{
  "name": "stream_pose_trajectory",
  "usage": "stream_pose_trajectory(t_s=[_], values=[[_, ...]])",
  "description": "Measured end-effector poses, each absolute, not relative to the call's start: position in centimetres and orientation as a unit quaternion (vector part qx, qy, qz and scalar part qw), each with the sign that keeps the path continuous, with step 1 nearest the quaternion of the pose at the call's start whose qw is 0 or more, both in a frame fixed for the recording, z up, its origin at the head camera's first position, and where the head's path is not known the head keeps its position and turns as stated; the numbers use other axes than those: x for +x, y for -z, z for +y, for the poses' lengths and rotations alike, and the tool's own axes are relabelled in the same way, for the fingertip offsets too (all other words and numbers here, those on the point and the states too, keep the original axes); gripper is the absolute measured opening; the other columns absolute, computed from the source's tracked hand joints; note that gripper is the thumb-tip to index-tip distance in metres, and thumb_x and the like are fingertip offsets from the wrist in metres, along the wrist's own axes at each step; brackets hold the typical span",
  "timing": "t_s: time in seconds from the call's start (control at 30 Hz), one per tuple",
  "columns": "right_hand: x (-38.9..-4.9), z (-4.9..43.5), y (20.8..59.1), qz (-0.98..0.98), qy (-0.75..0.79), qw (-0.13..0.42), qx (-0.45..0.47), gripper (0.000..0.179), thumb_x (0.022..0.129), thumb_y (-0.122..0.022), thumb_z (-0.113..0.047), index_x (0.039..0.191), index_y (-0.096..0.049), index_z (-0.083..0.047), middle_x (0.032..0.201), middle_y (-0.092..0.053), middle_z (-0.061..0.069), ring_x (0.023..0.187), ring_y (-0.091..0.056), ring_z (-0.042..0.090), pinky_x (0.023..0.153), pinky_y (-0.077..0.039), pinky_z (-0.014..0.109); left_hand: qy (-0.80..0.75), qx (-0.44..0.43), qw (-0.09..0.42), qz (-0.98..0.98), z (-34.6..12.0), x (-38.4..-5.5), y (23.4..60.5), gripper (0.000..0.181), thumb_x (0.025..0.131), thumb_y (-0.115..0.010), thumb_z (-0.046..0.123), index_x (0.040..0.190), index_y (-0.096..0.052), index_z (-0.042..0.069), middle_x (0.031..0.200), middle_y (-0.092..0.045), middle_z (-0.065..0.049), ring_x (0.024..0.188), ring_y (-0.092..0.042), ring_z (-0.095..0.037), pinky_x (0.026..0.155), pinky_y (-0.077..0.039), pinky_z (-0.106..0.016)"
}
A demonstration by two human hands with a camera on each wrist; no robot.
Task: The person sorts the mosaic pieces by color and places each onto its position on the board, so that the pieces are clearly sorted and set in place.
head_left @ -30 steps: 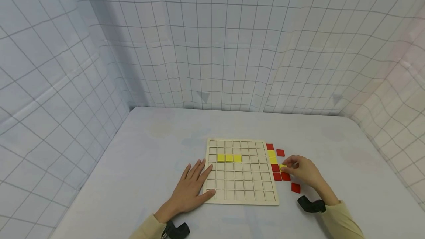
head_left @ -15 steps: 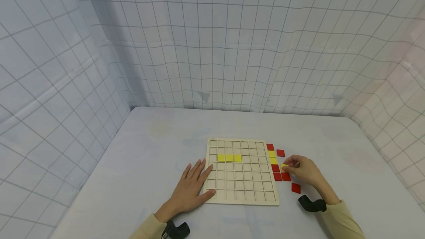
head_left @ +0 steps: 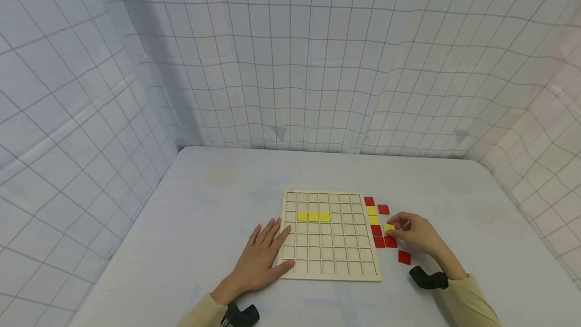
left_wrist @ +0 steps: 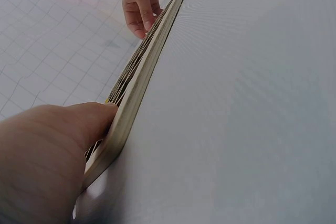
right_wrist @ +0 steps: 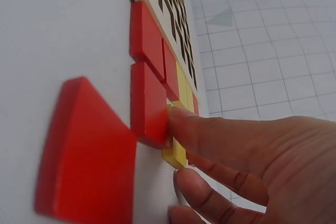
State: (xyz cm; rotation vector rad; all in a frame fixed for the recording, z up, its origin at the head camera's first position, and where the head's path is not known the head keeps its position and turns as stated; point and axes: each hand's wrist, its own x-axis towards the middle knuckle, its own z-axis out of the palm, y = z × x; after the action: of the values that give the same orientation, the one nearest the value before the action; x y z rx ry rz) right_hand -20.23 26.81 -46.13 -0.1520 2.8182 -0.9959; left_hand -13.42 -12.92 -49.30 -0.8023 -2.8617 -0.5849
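My left hand (head_left: 259,261) lies spread on the near left side of a pale wooden grid board (head_left: 333,254), its thumb over the edge in the left wrist view. Three yellow square tiles (head_left: 313,216) sit side by side in one row of the board. Right of the board, my right hand (head_left: 414,233) pinches a yellow tile (head_left: 389,228) between thumb and fingers. The right wrist view shows that yellow tile (right_wrist: 176,156) low beside a red tile (right_wrist: 148,106), partly hidden by the thumb.
Along the board's right edge lie red and yellow tiles (head_left: 372,211) in a column. Separate red tiles lie farther out, one at the back (head_left: 383,209) and one nearer (head_left: 404,257). White gridded cloth (head_left: 290,64) hangs behind the table.
The yellow tile under my right fingers has shifted slightly right, away from the red tile beside the board. My left hand and the three tiles on the board stay put.
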Motion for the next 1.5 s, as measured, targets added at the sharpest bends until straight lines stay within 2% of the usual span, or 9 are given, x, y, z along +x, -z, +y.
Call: stream_pose_trajectory(t_s=[0.4,0.83,1.27,1.5], values=[[-20.12,26.94,45.73,0.938,0.331,0.087,-0.046,0.025,0.081,-0.075,-0.014,0.102,-0.068,-0.003,0.085,-0.056,0.004,0.078,-0.052,0.022,0.059,-0.046,0.027,0.193,-0.264,0.053,-0.944,-13.07,-13.36,49.52,0.074,0.095,-0.045,0.055,0.152,-0.025,0.012,0.156,-0.017,-0.014,0.142,-0.011,-0.029,0.111,-0.006,-0.051],[-20.04,27.19,45.80,0.936,0.340,0.080,-0.049,0.027,0.079,-0.077,-0.013,0.098,-0.059,-0.004,0.085,-0.055,0.004,0.075,-0.051,0.021,0.061,-0.046,0.032,0.191,-0.272,0.068,-0.941,-13.02,-13.53,49.39,0.073,0.094,-0.049,0.051,0.151,-0.028,0.009,0.154,-0.020,-0.017,0.142,-0.014,-0.031,0.111,-0.007,-0.052],[-20.11,27.16,46.09,0.940,0.337,0.037,-0.046,0.025,0.082,-0.074,-0.010,0.101,-0.059,-0.004,0.085,-0.056,0.004,0.076,-0.052,0.022,0.059,-0.047,0.027,0.194,-0.274,0.080,-0.938,-12.95,-13.52,49.47,0.074,0.094,-0.049,0.052,0.150,-0.029,0.009,0.154,-0.020,-0.017,0.141,-0.015,-0.031,0.110,-0.009,-0.053],[-20.17,27.27,46.29,0.938,0.339,0.033,-0.056,0.021,0.084,-0.072,-0.009,0.100,-0.061,-0.003,0.084,-0.057,0.004,0.074,-0.051,0.021,0.057,-0.046,0.027,0.197,-0.269,0.068,-0.940,-12.97,-13.51,49.51,0.075,0.094,-0.049,0.053,0.151,-0.027,0.010,0.155,-0.018,-0.016,0.142,-0.013,-0.030,0.111,-0.006,-0.051]])
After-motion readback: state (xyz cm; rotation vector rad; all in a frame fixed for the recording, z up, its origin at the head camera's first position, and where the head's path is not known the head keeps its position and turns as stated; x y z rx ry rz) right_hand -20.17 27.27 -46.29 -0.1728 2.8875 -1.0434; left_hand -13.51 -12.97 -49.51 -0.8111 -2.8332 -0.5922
